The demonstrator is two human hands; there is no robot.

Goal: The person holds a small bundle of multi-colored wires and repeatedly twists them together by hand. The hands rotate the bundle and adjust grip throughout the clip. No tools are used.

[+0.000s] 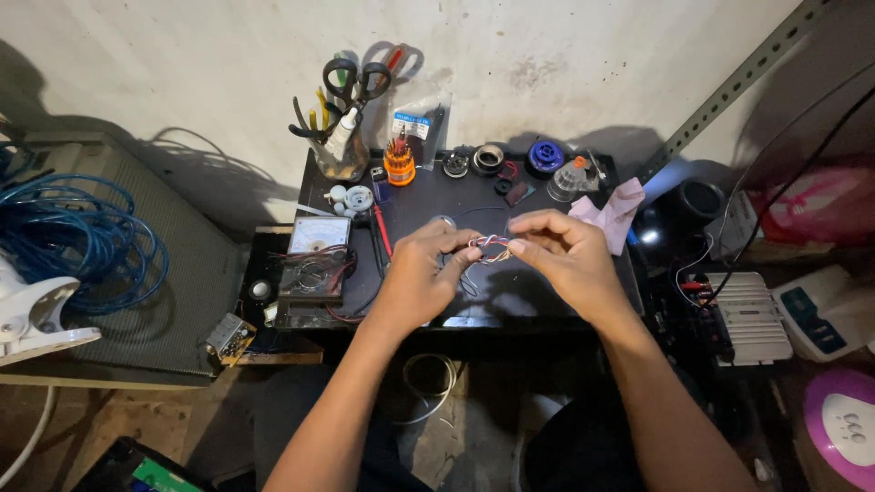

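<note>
Both my hands meet above a small black table (428, 196). My left hand (421, 273) and my right hand (558, 253) pinch the two ends of a short bundle of thin coloured wires (490, 244), fingertips almost touching. The wires are twisted, orange, blue and white, and spread a little between the thumbs. A thin dark cable (469, 213) curves on the tabletop just behind my fingers.
An analogue multimeter (314, 260) with red and black leads lies at the table's left. A jar holding scissors and pliers (342, 137), an orange screwdriver-bit holder (398, 162), small round parts and a pink cloth (612, 211) line the back. Blue coiled cable (77, 239) at left; a white ribbed device (752, 317) at right.
</note>
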